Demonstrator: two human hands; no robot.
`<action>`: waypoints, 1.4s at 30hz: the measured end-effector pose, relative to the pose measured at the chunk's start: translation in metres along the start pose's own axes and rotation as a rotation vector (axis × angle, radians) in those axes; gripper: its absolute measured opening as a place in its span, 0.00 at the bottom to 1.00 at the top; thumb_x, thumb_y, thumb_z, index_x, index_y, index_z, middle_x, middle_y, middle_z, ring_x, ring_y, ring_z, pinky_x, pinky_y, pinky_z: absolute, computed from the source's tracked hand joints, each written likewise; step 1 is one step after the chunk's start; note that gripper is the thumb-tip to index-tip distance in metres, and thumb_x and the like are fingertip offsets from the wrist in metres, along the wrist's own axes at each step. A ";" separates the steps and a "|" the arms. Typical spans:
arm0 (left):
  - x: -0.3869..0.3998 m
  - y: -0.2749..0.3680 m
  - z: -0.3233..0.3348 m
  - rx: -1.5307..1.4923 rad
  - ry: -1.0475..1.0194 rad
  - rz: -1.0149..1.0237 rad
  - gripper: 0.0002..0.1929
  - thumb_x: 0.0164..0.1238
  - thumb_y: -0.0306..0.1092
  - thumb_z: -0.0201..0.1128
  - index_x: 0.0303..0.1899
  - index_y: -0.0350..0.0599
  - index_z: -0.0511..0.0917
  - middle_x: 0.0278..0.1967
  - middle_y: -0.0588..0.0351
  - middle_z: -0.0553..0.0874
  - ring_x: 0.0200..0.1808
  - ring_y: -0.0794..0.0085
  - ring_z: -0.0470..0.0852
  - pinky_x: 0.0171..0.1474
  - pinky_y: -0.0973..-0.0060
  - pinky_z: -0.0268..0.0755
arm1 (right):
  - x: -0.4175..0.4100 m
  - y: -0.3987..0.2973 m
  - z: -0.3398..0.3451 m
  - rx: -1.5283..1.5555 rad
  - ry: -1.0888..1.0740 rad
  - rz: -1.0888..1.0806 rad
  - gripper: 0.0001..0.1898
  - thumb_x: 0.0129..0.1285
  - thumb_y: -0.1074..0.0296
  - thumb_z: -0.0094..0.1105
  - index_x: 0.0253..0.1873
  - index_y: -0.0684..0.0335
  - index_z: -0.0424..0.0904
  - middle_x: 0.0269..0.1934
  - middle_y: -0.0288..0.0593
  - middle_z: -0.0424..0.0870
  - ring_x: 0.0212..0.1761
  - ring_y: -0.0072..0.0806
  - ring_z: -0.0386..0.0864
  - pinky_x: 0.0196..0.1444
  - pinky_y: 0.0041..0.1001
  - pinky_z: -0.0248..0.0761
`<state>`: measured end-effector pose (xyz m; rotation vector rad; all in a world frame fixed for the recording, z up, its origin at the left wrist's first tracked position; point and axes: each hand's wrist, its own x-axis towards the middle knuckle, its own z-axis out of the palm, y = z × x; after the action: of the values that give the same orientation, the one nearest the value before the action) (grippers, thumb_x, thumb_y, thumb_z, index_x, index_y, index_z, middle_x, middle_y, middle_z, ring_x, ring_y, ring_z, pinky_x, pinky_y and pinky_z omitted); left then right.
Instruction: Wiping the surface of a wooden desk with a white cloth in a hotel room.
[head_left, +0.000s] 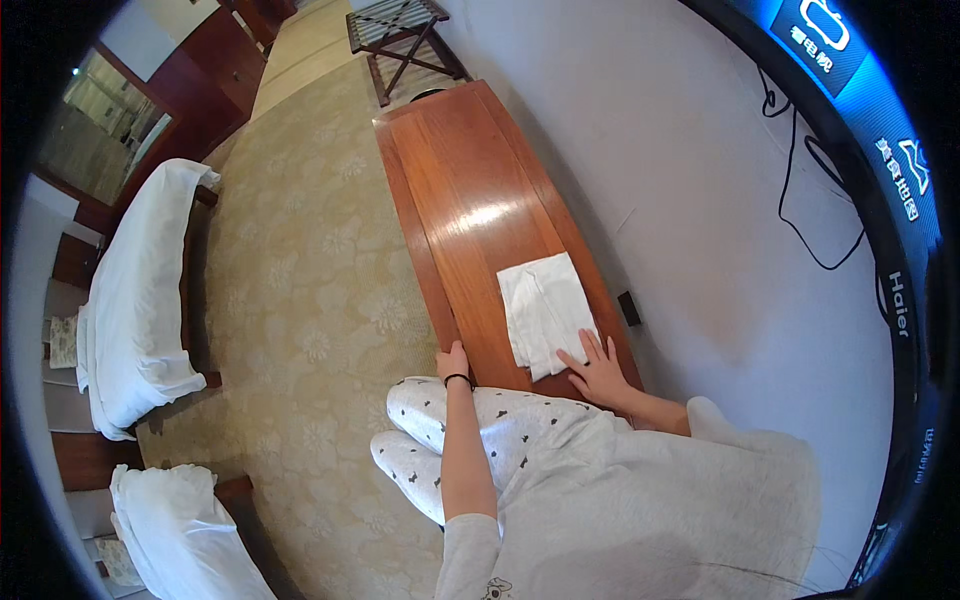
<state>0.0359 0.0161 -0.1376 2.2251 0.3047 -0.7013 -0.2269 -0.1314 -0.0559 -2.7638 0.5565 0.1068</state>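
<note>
A folded white cloth (541, 307) lies on a long polished wooden bench or low cabinet (480, 165) in the head view. My right hand (600, 375) rests with spread fingers at the cloth's lower right corner, its fingertips on the fabric. At the near left edge of the wooden top is my left hand (453, 363), its fingers bent over that edge and a dark band around the wrist. No cloth is at my left hand. Creases and an uneven near edge show in the cloth.
Along the right runs a wall with black cables (786, 187) and a large lit Haier television (896, 300). Beyond the wooden top stands a folding luggage rack (397, 37). Two beds with white bedding (142, 300) are at the left, across patterned carpet (300, 285).
</note>
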 end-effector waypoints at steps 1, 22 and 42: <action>0.000 0.000 -0.002 -0.001 -0.001 -0.003 0.30 0.49 0.48 0.57 0.46 0.28 0.72 0.46 0.33 0.77 0.52 0.47 0.75 0.55 0.64 0.64 | -0.007 -0.002 -0.003 0.017 -0.038 -0.011 0.26 0.61 0.57 0.50 0.65 0.39 0.58 0.67 0.59 0.43 0.71 0.48 0.39 0.63 0.60 0.34; -0.002 0.000 -0.004 0.007 -0.014 0.008 0.32 0.51 0.51 0.53 0.47 0.26 0.69 0.46 0.29 0.75 0.51 0.44 0.74 0.55 0.63 0.64 | 0.257 0.050 -0.031 -0.017 0.052 0.131 0.21 0.60 0.55 0.48 0.57 0.55 0.71 0.60 0.65 0.59 0.65 0.51 0.55 0.60 0.50 0.52; -0.023 0.020 -0.006 0.132 0.076 -0.072 0.35 0.50 0.57 0.55 0.47 0.29 0.68 0.46 0.32 0.76 0.49 0.45 0.75 0.53 0.61 0.65 | 0.086 0.040 0.007 0.059 0.192 0.001 0.22 0.48 0.70 0.58 0.49 0.71 0.69 0.65 0.57 0.54 0.69 0.45 0.51 0.65 0.50 0.45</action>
<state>0.0281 0.0070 -0.1090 2.3800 0.3884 -0.6934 -0.1631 -0.1959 -0.0856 -2.7323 0.5996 -0.1744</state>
